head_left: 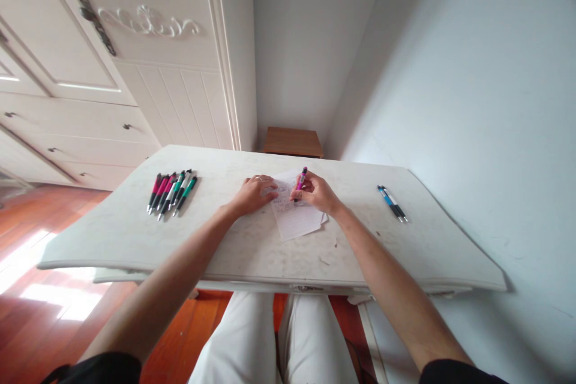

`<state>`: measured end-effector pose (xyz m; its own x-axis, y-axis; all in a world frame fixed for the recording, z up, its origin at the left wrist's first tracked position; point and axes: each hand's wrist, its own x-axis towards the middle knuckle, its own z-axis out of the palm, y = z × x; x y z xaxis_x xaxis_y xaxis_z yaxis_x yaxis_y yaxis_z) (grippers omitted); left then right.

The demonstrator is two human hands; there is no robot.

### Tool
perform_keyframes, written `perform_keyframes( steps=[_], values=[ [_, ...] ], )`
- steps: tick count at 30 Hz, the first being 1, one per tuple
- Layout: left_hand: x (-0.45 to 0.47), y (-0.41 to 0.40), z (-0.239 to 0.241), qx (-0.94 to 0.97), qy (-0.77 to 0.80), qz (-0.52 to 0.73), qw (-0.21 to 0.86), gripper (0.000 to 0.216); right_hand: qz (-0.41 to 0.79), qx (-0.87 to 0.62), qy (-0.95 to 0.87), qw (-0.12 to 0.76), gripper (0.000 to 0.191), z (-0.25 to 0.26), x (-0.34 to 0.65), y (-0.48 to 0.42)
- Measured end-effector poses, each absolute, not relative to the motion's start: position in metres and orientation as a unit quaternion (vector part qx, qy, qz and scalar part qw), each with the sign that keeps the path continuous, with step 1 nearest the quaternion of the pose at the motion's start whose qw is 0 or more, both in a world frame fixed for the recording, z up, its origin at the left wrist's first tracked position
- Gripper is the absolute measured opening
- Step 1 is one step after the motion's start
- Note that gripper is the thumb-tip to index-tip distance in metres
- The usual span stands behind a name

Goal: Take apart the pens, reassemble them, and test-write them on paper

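Note:
My right hand [317, 191] grips a purple-and-black pen [302, 178], its tip down at the paper. Under it lies a small sheet of lined paper [294, 225] with dense scribbles on its upper part; the corner of another sheet pokes out at its right side. My left hand [256, 194] rests on the table with fingers spread, the fingertips at the sheet's left edge. A group of several pens [170, 193] in pink, green and white with black grips lies to the left. Two pens [392, 204], one blue and one white, lie to the right.
The white table [234, 252] has worn marks and a few small scraps near its front. A white wardrobe [180, 90] stands behind on the left, a small wooden stand [293, 141] behind the table. A pale wall [472, 102] runs along the right.

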<state>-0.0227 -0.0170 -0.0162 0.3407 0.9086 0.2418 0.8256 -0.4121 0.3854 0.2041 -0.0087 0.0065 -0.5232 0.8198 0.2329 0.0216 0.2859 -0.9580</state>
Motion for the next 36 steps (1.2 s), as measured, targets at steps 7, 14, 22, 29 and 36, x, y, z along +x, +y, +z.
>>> perform_keyframes(
  steps=[7, 14, 22, 29, 36],
  values=[
    [-0.023, -0.018, -0.015, 0.813, 0.531, 0.220, 0.098, 0.036, 0.532, -0.299, -0.702, 0.368, 0.042, 0.005, 0.203, -0.008],
    [-0.023, -0.018, -0.016, 0.814, 0.531, 0.219, 0.094, 0.037, 0.530, -0.298, -0.705, 0.366, 0.041, 0.005, 0.209, -0.004],
    [-0.024, -0.016, -0.017, 0.814, 0.529, 0.218, 0.098, 0.035, 0.502, -0.333, -0.707, 0.372, 0.041, 0.011, 0.217, -0.002],
    [-0.024, -0.018, -0.016, 0.816, 0.527, 0.215, 0.105, 0.036, 0.464, -0.360, -0.723, 0.364, 0.037, 0.013, 0.225, 0.002],
    [-0.024, -0.018, -0.015, 0.814, 0.530, 0.212, 0.108, 0.036, 0.402, -0.389, -0.746, 0.362, 0.034, 0.010, 0.240, 0.012]
  ],
)
